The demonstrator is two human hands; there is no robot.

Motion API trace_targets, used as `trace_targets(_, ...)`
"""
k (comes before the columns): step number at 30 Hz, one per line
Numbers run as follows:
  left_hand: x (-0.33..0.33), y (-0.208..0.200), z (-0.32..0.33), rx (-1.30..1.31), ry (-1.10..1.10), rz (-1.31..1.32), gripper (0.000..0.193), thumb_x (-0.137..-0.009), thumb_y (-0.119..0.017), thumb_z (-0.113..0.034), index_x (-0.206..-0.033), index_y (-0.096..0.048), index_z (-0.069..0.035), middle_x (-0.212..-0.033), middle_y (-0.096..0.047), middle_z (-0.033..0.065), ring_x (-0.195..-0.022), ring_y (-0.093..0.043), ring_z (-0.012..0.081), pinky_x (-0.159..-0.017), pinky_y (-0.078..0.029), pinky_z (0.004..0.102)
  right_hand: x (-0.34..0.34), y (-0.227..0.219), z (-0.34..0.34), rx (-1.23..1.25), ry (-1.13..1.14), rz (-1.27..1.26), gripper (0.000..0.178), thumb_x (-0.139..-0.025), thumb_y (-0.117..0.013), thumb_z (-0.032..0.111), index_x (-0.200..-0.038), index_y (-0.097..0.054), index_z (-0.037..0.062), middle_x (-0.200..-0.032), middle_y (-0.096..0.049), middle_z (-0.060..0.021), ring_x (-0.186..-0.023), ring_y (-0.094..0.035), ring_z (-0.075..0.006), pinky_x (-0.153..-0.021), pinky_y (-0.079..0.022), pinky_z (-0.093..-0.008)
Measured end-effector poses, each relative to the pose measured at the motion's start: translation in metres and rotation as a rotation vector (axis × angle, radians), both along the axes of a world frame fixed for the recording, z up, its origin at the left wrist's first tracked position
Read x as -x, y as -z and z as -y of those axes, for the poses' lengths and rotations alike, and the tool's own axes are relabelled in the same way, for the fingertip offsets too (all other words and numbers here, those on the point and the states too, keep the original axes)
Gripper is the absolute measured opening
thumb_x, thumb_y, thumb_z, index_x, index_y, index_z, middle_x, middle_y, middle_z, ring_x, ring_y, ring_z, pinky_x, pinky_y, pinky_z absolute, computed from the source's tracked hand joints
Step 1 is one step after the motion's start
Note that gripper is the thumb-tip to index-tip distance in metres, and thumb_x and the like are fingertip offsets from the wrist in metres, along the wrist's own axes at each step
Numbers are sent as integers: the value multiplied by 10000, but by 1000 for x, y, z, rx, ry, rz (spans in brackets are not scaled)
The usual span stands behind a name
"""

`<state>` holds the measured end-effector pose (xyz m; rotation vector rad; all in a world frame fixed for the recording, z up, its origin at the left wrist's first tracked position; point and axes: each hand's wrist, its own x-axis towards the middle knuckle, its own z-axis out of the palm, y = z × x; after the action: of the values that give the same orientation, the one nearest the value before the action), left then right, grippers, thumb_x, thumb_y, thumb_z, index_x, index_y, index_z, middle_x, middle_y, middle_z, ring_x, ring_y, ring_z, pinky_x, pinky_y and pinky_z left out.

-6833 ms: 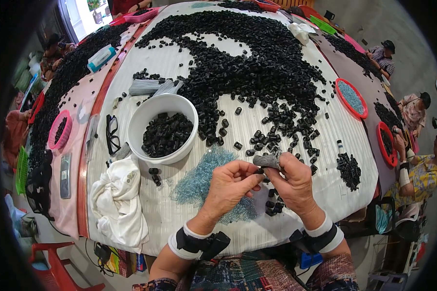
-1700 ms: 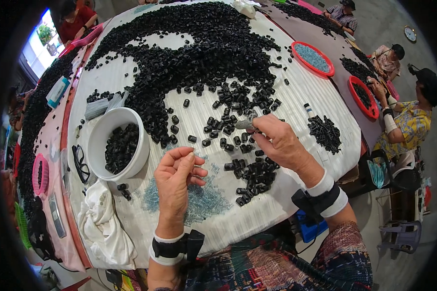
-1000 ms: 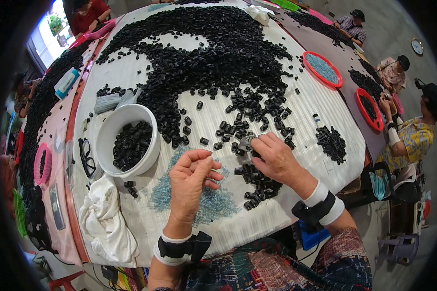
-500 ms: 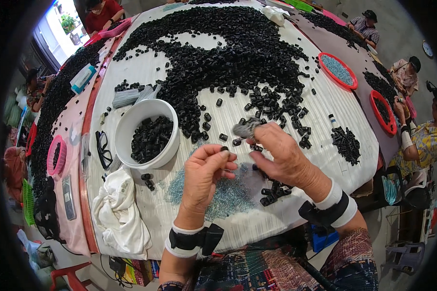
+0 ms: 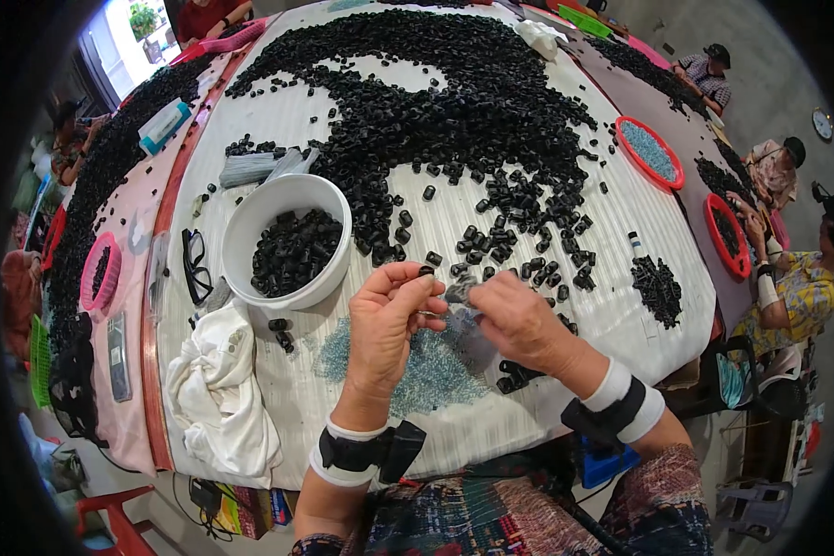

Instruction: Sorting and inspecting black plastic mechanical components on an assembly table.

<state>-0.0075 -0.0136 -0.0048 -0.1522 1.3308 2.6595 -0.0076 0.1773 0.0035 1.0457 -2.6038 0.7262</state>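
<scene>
One white striped table cover (image 5: 296, 398) spans most of the view. Across its far half spreads a broad heap of short black cylinders (image 5: 473, 120), thinning into loose ones toward the person. On the near side lies a flat scatter of tiny translucent bluish bits (image 5: 426, 380), partly hidden by the left arm, with a crumpled white cloth (image 5: 221, 398) to its left. Beyond that cloth stands an upright white bucket (image 5: 320, 292), partly filled with black cylinders.

Judging by how things lie, the work looks well short of its end: the bucket may hold the finished share, though that cannot be told for sure, while far more pieces sit loose outside it.

Above the scatter, the right hand (image 5: 519, 320) pinches a small grey wad (image 5: 459, 290), its material unclear. The left hand (image 5: 389, 310) grips one small black piece (image 5: 425, 271) between thumb and forefinger. That piece sits near the wad but apart from it, so this one appears to be in hand rather than done.
</scene>
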Motion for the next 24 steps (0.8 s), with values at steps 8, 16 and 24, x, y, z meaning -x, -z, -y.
trace_targets(8,-3,-5,-4,15,41,2,137,-857,-614,-52,-987,-584,-17,-849,-663,113,-675,-653,134,-530,-554,248,-2,14,2,22,85,100,299,-673,-566,-57,-958,-521,20,-833,-492,-130,-766,-537,-320,-670,-472,-385)
trace_targets(16,-4,0,-8,62,142,14,135,-849,-616,-37,-979,-582,-20,-867,-669,120,-684,-653,129,-533,-548,247,0,1,-9,228,146,269,174,-763,-558,-68,-928,-533,-18,-824,-537,-123,-732,-593,-270,-643,-479,-314)
trace_targets(24,-7,-1,-11,133,229,18,187,-847,-632,-54,-1016,-584,10,-868,-673,119,-701,-655,140,-563,-544,242,-7,-27,-7,712,208,638,194,-823,-584,-32,-1017,-572,-16,-900,-610,-33,-841,-591,-90,-735,-487,-230)
